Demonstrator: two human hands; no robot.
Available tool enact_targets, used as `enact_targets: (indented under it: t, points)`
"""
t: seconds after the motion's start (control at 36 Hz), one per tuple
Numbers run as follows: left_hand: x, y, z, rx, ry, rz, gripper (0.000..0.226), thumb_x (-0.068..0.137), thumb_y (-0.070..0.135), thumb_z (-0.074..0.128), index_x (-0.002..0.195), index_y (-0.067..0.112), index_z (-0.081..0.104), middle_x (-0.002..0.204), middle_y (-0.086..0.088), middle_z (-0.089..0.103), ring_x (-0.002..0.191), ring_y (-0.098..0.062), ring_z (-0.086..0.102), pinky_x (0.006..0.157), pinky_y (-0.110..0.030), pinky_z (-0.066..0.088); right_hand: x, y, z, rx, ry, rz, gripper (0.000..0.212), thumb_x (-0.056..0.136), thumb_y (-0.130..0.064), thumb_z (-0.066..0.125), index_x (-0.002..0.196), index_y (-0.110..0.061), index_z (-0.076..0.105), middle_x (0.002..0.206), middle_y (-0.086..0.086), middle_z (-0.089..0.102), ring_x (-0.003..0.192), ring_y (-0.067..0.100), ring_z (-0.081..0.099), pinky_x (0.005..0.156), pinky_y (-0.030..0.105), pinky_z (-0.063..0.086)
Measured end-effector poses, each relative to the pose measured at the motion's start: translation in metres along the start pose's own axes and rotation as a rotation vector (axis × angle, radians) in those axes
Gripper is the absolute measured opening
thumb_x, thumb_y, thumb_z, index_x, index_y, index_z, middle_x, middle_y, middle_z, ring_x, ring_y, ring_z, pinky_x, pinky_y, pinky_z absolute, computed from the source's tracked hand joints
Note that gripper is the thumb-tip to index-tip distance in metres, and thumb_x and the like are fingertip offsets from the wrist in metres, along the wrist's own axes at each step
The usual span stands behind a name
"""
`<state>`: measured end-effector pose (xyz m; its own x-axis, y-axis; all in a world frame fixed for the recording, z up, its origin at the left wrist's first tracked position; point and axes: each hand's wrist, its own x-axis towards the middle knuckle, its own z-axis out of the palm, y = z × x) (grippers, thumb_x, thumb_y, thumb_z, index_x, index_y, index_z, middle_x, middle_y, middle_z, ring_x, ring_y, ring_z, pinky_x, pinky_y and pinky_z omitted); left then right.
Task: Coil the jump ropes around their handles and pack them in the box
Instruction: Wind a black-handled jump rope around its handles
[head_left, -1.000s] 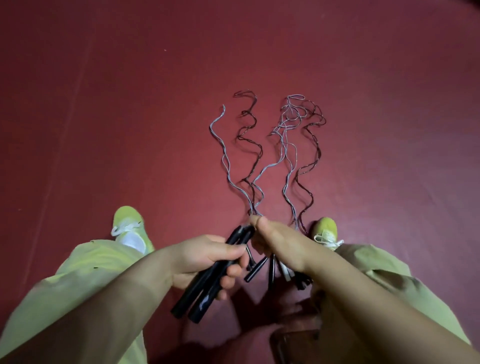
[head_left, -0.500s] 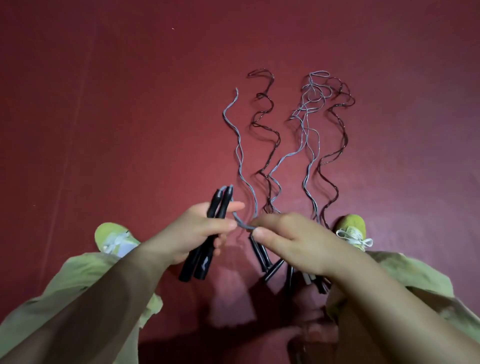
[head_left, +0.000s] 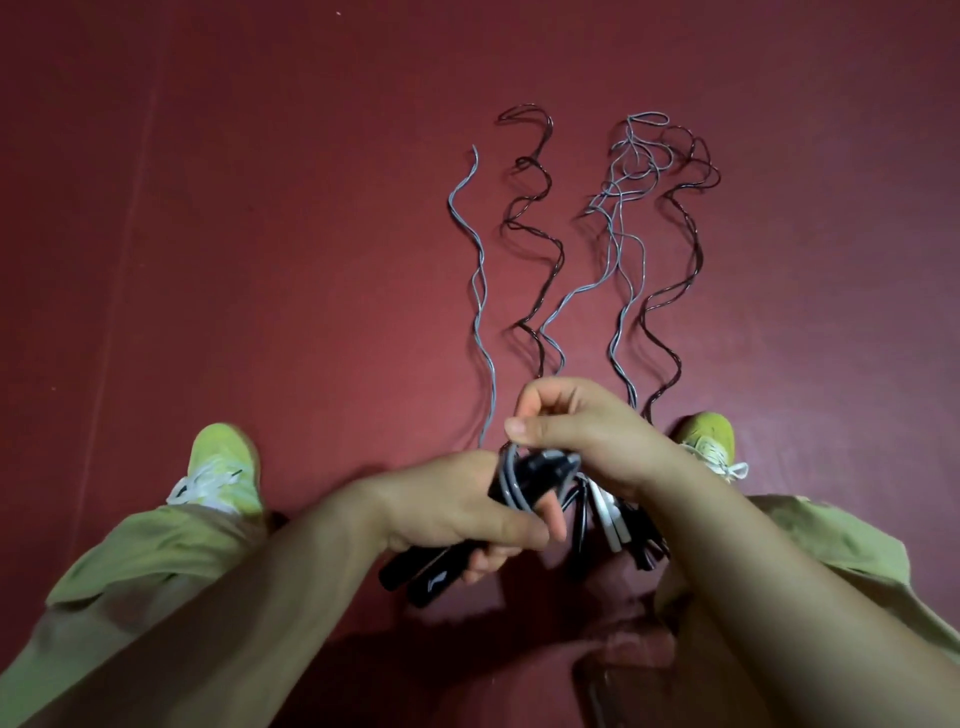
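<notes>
Both forearms reach in from the lower corners and meet near the middle of the view. The left hand (head_left: 457, 506) comes from 7 o'clock, its grip closed in a fist, thumb laid across the front and fingertips curled underneath. The right hand (head_left: 587, 436) comes from 5 o'clock, just above and touching the left, knuckles raised, thumb and forefinger pinched together toward 9 o'clock.

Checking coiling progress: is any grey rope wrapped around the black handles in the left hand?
Yes, a loop of grey rope crosses the black handles held in the left hand.
</notes>
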<state>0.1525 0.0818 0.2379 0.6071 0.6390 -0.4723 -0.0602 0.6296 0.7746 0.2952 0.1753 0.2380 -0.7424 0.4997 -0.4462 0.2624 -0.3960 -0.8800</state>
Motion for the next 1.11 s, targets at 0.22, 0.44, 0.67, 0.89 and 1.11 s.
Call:
enact_targets:
  t: [0.22,0.44,0.67,0.89,1.11]
  points:
    - [-0.002,0.001,-0.026,-0.457,-0.058,0.155,0.037,0.063,0.044,0.085,0.087,0.021,0.068,0.058,0.005,0.048,0.044,-0.007,0.045,0.046,-0.021,0.043,0.0,-0.005,-0.01,0.112,-0.026,-0.133,0.042,0.084,-0.038,0.056,0.088,0.003,0.061,0.067,0.029,0.046,0.059,0.023,0.035,0.051,0.032,0.021]
    - [0.007,0.002,-0.023,-0.466,0.081,0.142,0.062,0.05,0.044,0.091,0.094,0.02,0.054,0.059,0.001,0.049,0.043,-0.009,0.045,0.042,-0.022,0.043,-0.003,-0.006,-0.017,-0.184,0.176,-0.194,0.016,0.087,-0.013,0.067,0.075,-0.004,0.062,0.048,-0.009,0.05,0.044,0.001,0.038,0.047,0.012,0.031]
    - [0.012,0.011,-0.019,-0.303,0.334,0.126,0.047,0.072,0.028,0.075,0.106,0.016,0.045,0.058,0.003,0.049,0.044,-0.01,0.042,0.042,-0.025,0.041,0.001,0.001,-0.007,-0.664,0.408,-0.151,0.034,0.092,-0.035,0.057,0.071,-0.009,0.054,0.054,-0.008,0.039,0.052,0.007,0.037,0.052,0.024,0.032]
    - [0.015,0.014,-0.011,-0.212,0.54,0.162,0.038,0.089,0.04,0.05,0.119,0.017,0.045,0.057,0.002,0.048,0.043,-0.014,0.041,0.045,-0.026,0.038,0.003,-0.001,0.006,-0.863,0.551,-0.086,0.053,0.089,-0.057,0.044,0.064,-0.01,0.046,0.052,-0.001,0.041,0.058,0.022,0.043,0.058,0.04,0.039]
    - [0.016,0.011,-0.013,-0.247,0.622,0.107,0.028,0.098,0.044,0.039,0.112,0.024,0.052,0.057,0.002,0.047,0.043,-0.014,0.041,0.047,-0.026,0.038,0.008,-0.007,0.014,-0.924,0.541,0.061,0.059,0.091,-0.062,0.039,0.064,-0.01,0.048,0.057,0.004,0.052,0.064,0.026,0.052,0.059,0.035,0.042]
